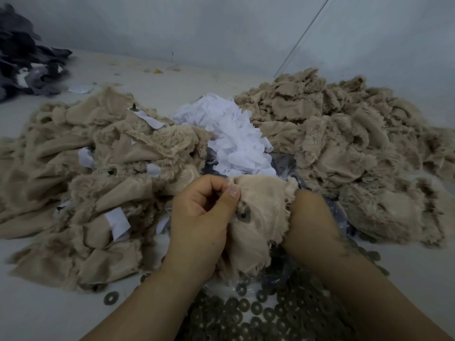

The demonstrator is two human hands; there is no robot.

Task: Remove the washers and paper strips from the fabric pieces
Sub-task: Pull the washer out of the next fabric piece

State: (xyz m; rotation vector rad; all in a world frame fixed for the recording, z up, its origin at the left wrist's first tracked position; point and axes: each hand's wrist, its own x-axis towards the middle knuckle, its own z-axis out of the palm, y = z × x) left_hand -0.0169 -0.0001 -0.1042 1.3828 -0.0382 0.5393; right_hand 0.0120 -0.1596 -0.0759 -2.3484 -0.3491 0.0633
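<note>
Washer (242, 215): on fabric (261, 217), not yet off.
Left hand (204, 215): pinching fabric edge beside it.
Right hand (310, 222): gripping opposite edge.
Next: I'd say pull washer off, drop on pile (246, 313).

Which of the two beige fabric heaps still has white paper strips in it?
The left heap: white paper strips stick out between its pieces. The right heap shows only bare fabric.

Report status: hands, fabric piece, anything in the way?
Both hands grip fabric piece: left hand, right hand. Washer still attached. Nothing in the way.
</note>
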